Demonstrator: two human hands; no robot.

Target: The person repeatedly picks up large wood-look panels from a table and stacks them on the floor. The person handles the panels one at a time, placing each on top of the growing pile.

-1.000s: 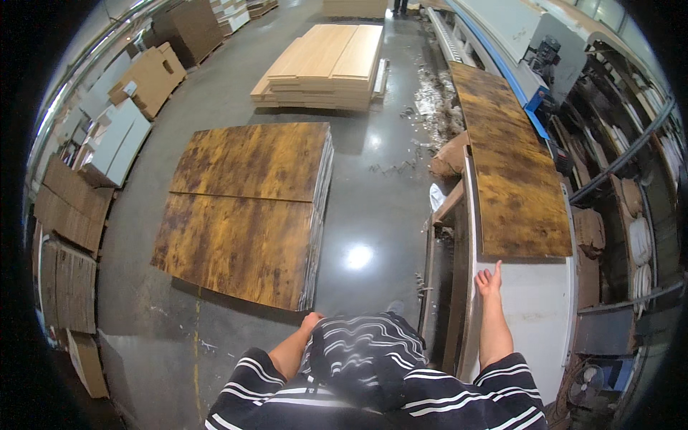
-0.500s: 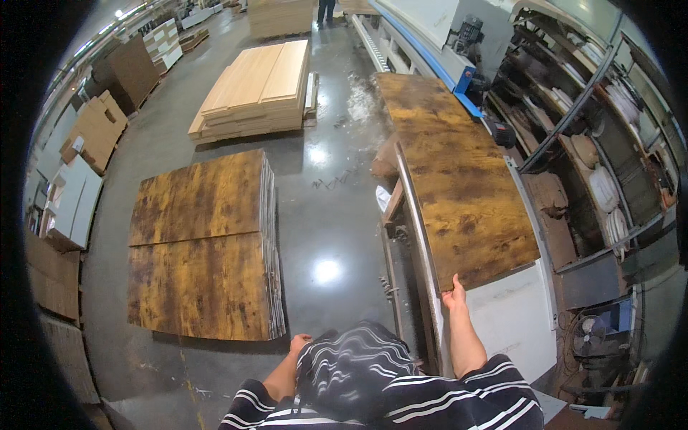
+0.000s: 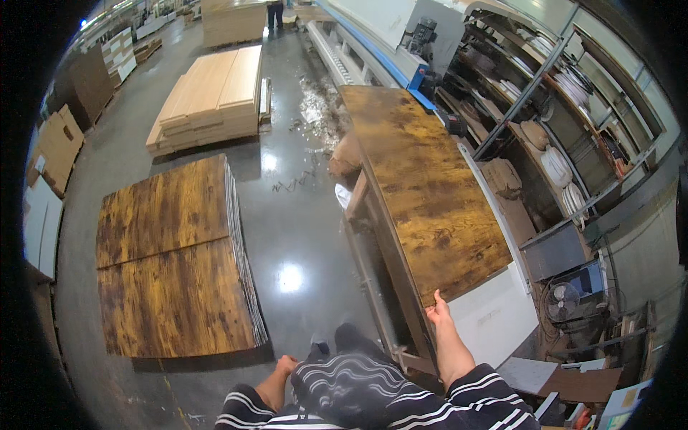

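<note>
A long wood-grain panel (image 3: pixel 430 186), mottled brown and gold, lies flat on a white machine bed (image 3: pixel 494 322). My right hand (image 3: pixel 440 311) grips its near left corner, thumb at the top edge and the other fingers partly hidden. My left hand (image 3: pixel 287 364) hangs low beside my striped shirt, its fingers curled and nothing visible in them. Left of me, near the floor, sits a stack of similar wood-grain panels (image 3: pixel 172 294), its top showing two halves with a seam between; neither hand touches it.
Pale wood boards (image 3: pixel 208 93) are stacked farther ahead. The machine's blue rail (image 3: pixel 421 99) and a motor (image 3: pixel 423 34) stand beyond the panel. Shelving (image 3: pixel 545 150) runs along the right, with a fan (image 3: pixel 562 299) nearer. Debris (image 3: pixel 315 107) litters the floor. A person (image 3: pixel 275 14) stands far off.
The whole view has swung, so things appear farther left. My right hand keeps the panel's corner, and the white strip along the bed's left edge no longer shows. The left hand stays low.
</note>
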